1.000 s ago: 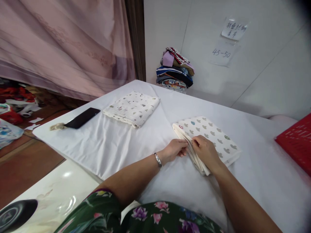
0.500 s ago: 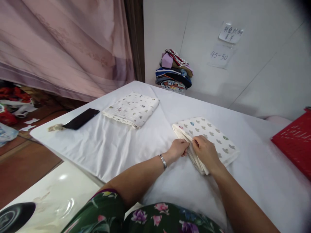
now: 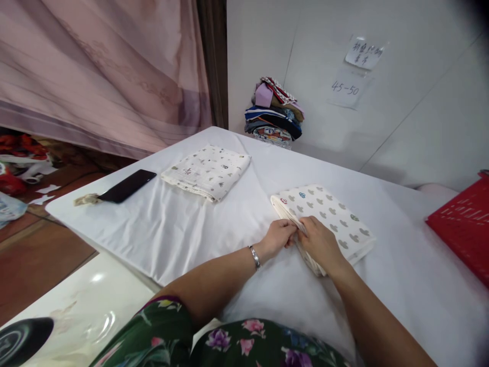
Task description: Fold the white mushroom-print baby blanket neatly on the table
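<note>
A folded white cloth [image 3: 324, 204] with rows of grey shapes and a few coloured ones lies on the white-covered table [image 3: 153, 239], right of centre. At its near left edge, where the layers show, my left hand [image 3: 280, 235] is closed with the fingertips on the cloth's edge. My right hand [image 3: 321, 242] grips the same edge beside it, with thumb and fingers pinching the layers. Both hands nearly touch. Further left lies a second folded white cloth [image 3: 208, 171] with small scattered prints, apart from both hands.
A black phone [image 3: 128, 186] with a pale strap lies at the table's left. A red basket [image 3: 464, 219] stands at the right edge. Beyond the far edge a stack of folded clothes [image 3: 273, 112] rests against the wall. A pink curtain [image 3: 114, 66] hangs at the left.
My right hand has shifted slightly left along the cloth's edge, closer to my left hand. The cloths have stayed in place.
</note>
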`<action>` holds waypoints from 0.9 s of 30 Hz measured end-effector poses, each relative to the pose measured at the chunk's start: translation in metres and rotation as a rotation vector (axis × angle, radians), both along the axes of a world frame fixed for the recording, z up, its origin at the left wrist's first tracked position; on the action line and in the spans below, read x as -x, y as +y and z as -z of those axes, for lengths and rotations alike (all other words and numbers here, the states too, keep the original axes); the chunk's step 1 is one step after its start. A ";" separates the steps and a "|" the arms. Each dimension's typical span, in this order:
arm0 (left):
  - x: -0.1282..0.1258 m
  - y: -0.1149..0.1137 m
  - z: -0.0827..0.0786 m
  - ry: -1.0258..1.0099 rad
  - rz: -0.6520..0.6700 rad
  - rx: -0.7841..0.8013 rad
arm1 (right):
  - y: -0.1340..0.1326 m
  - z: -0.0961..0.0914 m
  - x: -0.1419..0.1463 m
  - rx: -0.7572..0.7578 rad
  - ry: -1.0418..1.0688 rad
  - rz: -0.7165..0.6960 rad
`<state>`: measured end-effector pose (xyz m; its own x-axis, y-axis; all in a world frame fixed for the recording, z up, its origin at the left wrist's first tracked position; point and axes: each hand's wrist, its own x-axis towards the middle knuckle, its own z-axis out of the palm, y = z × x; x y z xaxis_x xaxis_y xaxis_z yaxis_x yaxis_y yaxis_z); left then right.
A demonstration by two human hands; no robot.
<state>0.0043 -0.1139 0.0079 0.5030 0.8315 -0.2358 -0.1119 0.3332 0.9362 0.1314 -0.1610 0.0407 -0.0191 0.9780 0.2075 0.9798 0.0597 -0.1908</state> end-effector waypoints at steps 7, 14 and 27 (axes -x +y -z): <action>0.003 0.001 -0.002 0.067 -0.105 0.071 | 0.007 0.005 -0.013 -0.060 0.101 -0.060; 0.008 -0.001 -0.007 0.065 -0.054 0.096 | 0.006 -0.001 -0.011 -0.054 0.121 -0.038; -0.011 0.003 0.006 0.149 0.005 0.016 | 0.006 0.006 -0.010 -0.090 0.077 -0.032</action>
